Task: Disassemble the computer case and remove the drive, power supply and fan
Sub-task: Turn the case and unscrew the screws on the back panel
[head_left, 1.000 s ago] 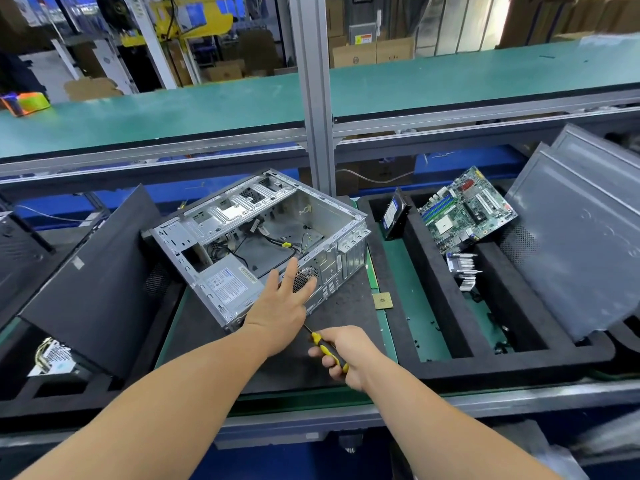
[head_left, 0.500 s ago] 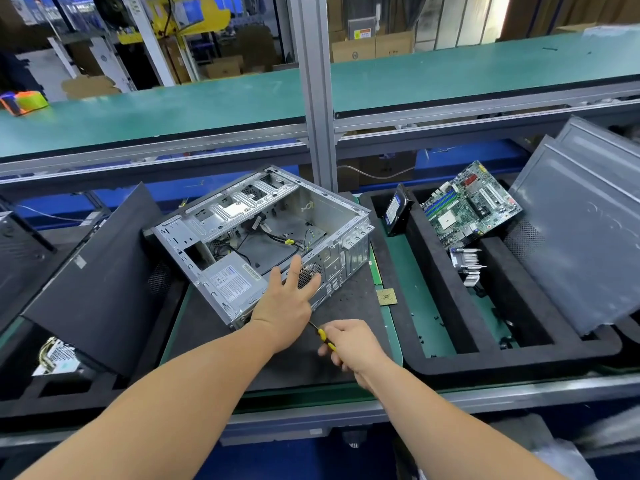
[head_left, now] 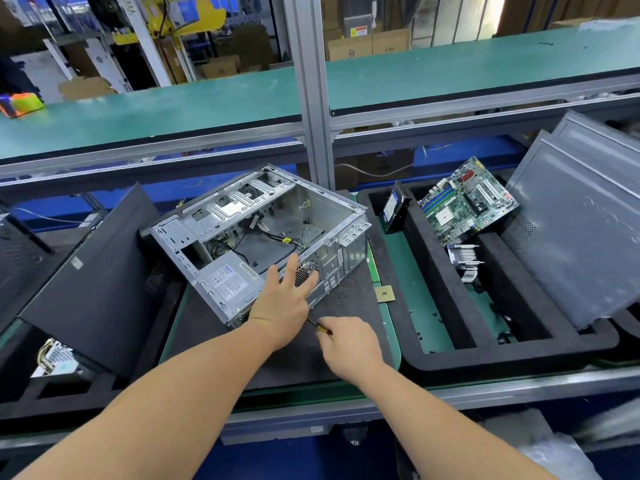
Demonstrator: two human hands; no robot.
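Left grip [head_left: 282, 303] spread on case [head_left: 322, 216] edge.

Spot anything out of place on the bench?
A small square chip lies loose on the black mat right of the case, outside any tray. Small black bits, probably screws, are scattered over the green tray floor.

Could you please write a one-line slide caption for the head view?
Left hand steadies the open computer case while the right hand drives a screwdriver at its rear panel.
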